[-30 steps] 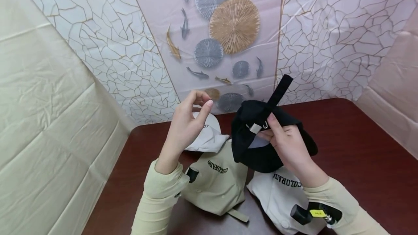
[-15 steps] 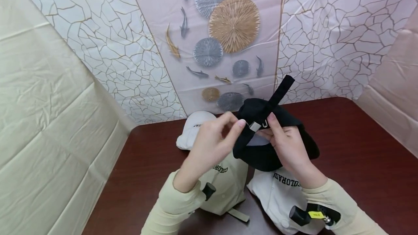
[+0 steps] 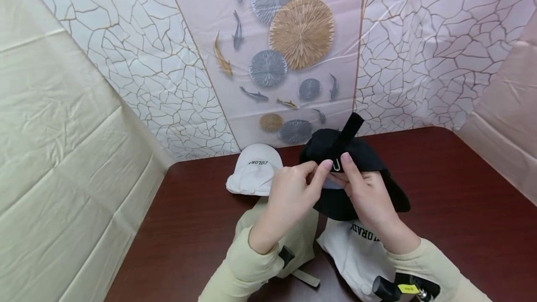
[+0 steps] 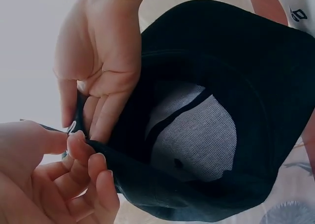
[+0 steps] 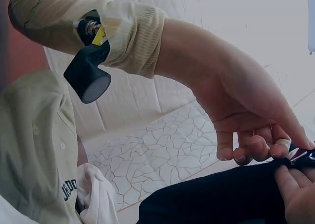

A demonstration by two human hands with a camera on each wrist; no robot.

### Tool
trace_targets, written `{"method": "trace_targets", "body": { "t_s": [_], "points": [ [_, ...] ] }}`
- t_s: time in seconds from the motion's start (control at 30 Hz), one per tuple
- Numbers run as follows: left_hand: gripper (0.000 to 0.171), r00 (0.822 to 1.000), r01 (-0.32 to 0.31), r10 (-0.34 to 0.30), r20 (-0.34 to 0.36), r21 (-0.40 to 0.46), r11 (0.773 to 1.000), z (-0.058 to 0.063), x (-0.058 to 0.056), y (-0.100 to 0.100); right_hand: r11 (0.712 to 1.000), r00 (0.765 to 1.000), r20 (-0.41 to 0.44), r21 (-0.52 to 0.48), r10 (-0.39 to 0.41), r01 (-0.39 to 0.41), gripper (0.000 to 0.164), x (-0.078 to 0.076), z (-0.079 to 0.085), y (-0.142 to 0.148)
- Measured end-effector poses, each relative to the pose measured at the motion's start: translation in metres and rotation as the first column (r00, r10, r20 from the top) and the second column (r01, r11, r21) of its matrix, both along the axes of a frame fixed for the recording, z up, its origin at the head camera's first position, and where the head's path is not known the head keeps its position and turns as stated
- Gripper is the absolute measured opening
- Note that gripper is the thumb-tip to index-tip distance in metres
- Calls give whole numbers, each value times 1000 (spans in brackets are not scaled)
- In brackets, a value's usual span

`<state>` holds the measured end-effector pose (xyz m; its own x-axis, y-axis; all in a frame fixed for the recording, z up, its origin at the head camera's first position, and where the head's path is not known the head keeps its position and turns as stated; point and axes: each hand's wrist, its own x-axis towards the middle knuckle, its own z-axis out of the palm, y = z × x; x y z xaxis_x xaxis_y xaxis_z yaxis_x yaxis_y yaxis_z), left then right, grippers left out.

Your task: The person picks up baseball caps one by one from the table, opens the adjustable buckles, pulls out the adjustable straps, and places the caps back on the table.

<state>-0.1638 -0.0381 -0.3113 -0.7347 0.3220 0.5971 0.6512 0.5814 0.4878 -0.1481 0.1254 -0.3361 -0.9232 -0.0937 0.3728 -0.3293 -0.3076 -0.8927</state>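
Observation:
A black cap [image 3: 335,206] is held up above the table, its pale mesh lining [image 4: 202,135] showing in the left wrist view. My right hand [image 3: 373,195] grips the cap's back edge, thumb outside and other fingers inside the opening. My left hand [image 3: 293,192] pinches the back strap beside it, thumb against curled fingers. Between the two thumbs shows a small pale U-shaped mark or loop [image 3: 336,165]. The free end of the black strap [image 3: 351,127] sticks up. My left fingers hide the silver clasp.
On the dark red table [image 3: 201,227] lie a white cap [image 3: 258,167] at the back, a khaki cap [image 3: 304,232] under my left forearm and another white cap [image 3: 352,255] below my right wrist. Patterned cloth [image 3: 285,106] hangs behind the table.
My left hand has moved right and down from the air to the cap's strap, covering the silver clasp. The strap's free end now stands lower and shorter. My right hand keeps its grip.

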Motion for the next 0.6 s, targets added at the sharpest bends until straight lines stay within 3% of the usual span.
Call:
{"method": "trace_targets", "body": {
  "t_s": [0.13,0.3,0.47,0.6],
  "points": [
    [57,1000,-17,17,18,2,1000,-3,2,-2,1000,999,-33,6,14,-13,42,2,-1,-1],
    [56,991,26,-35,130,67,997,-6,1,-6,999,996,-76,32,39,-37,42,1,-3,-3],
    [50,955,96,-135,263,154,983,-7,1,-10,999,1000,-26,51,11,-9,31,1,-2,-4],
    [47,936,124,-175,307,178,976,-7,0,-12,1000,1000,-21,28,-4,5,27,0,-2,-5]
  ]
}}
